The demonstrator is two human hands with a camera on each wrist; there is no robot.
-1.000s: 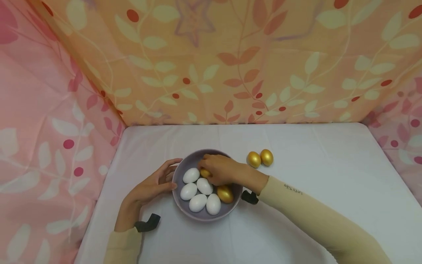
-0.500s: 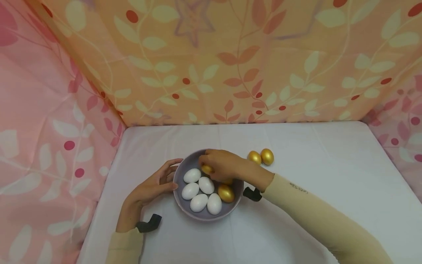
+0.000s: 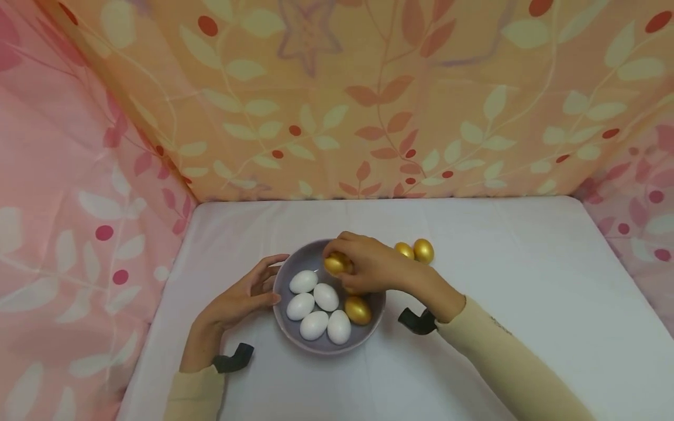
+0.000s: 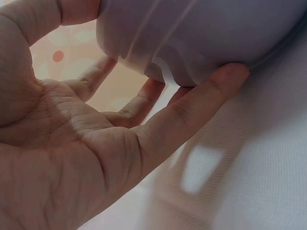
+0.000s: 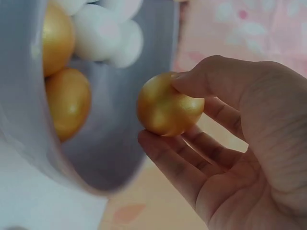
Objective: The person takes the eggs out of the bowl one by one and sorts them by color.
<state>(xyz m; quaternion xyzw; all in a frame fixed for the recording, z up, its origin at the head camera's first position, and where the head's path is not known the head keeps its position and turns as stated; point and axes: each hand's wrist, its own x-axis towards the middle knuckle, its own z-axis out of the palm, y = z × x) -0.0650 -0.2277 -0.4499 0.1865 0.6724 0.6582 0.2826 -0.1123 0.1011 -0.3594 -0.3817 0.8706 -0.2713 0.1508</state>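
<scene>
— Gold egg (image 3: 337,263): where, and in what grip?

— Pinched in my right hand (image 3: 371,266), thumb on one side, fingertips (image 5: 158,143) curled under the other, held just above the far part of the bowl (image 3: 295,260). The right wrist view shows it clear of the bowl wall, touching nothing but my fingers.

— Left hand?

— My left hand (image 3: 242,295) lies spread against the bowl's left side. Fingers nearly straight, not closed round anything; the left wrist view shows the thumb tip and fingertips (image 4: 230,74) pressed to the rounded outer wall.

— What stays hidden?

— My right hand covers part of the bowl's far rim and the nearer of the two gold eggs on the table (image 3: 416,250), so I cannot tell if those two touch. One more gold egg (image 3: 358,310) in the bowl shows plainly; another gold patch peeks from under my palm, only partly seen. The left wrist view shows none of the bowl's contents.

— Surfaces, shapes?

— Bowl: smooth, greyish lilac, round with a curved wall. Gold eggs: faintly grainy metallic sheen. Five white eggs (image 3: 313,304): matte, plain, lying clustered and touching. White cloth (image 3: 500,245) covers the table, fine weave; leaf-print fabric (image 3: 368,99) hangs round three sides.
</scene>
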